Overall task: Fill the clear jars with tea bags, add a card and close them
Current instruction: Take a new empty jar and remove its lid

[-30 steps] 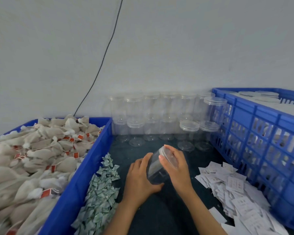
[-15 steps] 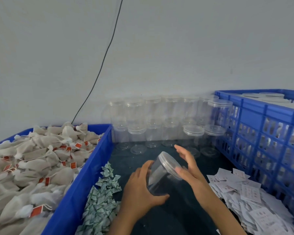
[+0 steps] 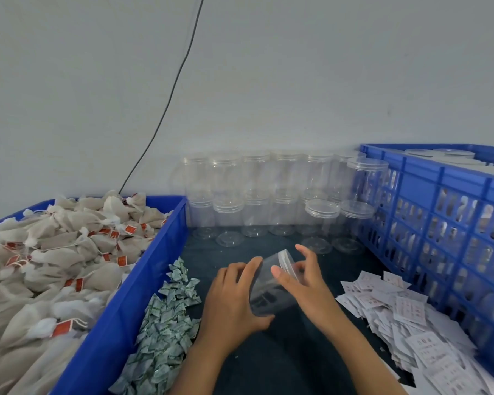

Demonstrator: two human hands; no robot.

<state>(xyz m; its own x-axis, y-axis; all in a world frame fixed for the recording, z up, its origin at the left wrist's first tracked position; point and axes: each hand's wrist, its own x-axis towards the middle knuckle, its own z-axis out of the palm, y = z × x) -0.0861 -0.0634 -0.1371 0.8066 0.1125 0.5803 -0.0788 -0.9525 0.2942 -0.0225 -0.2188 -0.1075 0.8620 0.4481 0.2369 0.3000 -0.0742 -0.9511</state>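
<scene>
The left hand [image 3: 234, 297] wraps the body of a clear jar [image 3: 268, 283], tilted above the dark mat; the right hand [image 3: 303, 277] pinches its lid [image 3: 286, 263]. Judging the lid is coming off: steady the body, twist only the rim. Left of the jar lie tea bags [image 3: 54, 252]; right, cards [image 3: 397, 309]; beyond, empty jars [image 3: 268, 195].

Print on cards [image 3: 405, 306] too blurred; nothing legible.
</scene>
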